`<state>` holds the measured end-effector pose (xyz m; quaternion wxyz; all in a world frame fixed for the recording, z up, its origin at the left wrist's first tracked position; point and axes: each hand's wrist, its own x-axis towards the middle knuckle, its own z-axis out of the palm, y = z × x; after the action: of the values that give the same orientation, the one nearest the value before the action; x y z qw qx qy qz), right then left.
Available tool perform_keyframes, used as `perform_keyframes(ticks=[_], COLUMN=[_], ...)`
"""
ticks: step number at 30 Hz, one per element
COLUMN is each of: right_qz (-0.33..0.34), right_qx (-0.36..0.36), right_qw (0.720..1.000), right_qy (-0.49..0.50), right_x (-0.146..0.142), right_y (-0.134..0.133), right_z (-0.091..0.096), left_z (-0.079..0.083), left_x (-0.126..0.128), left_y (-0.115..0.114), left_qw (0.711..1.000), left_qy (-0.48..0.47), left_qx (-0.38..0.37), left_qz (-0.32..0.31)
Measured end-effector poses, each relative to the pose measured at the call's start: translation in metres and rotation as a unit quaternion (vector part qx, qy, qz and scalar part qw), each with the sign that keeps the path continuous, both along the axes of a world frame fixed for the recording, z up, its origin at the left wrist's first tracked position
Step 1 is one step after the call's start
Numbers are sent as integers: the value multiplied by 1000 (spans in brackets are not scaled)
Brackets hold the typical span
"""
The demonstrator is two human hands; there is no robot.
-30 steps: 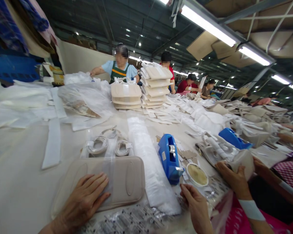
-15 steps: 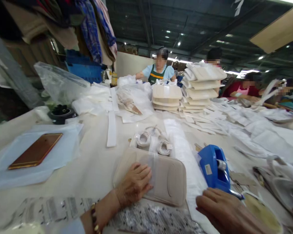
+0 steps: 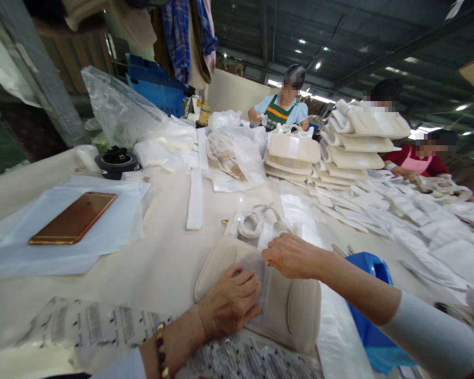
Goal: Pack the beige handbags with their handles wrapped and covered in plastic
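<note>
A beige handbag [image 3: 304, 310] lies flat before me, its looped straps [image 3: 250, 223] wrapped in white at its far edge. A translucent strip [image 3: 265, 288] runs across its middle. My left hand [image 3: 231, 300] rests on the front of the bag beside the strip, fingers lying over it and slightly bent. At the bag's far edge, my right hand [image 3: 288, 255] has its fingertips pinched together at the strip; whatever is between them is too small to make out. A blue tape dispenser [image 3: 373, 310] stands to the right, partly behind my right forearm.
Printed clear plastic [image 3: 98, 323] lies along the near edge. A phone [image 3: 75, 218] rests on pale sheets at left. Stacked beige bags [image 3: 294, 147] and tall piles of pieces [image 3: 359, 145] stand at the back. White pieces [image 3: 430, 226] cover the right. A co-worker [image 3: 286, 108] is across the table.
My right hand has moved left from beside the tape dispenser to the bag's far edge. My left hand stays on the bag. The view has shifted slightly.
</note>
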<state>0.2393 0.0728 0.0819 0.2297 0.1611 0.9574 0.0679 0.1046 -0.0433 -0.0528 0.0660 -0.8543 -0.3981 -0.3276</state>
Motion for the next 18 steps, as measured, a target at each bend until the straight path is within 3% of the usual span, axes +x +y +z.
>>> perform_keyframes(ticks=[6,12,18], right_qz=[18,-67,-112], right_qx=[-1,-14,-45], right_qw=[1000,998,992], right_qy=[-24,-16,42], right_x=[-10,-22,-19], right_y=[10,25,61], right_z=[-9,-7,-13], left_z=[-1,-2,0], left_x=[1,2,2], left_y=[0,0,0], left_qw=[1000,1000,1000], left_qy=[-15,-21,-17], left_qx=[6,5,0], left_qz=[2,0,-3])
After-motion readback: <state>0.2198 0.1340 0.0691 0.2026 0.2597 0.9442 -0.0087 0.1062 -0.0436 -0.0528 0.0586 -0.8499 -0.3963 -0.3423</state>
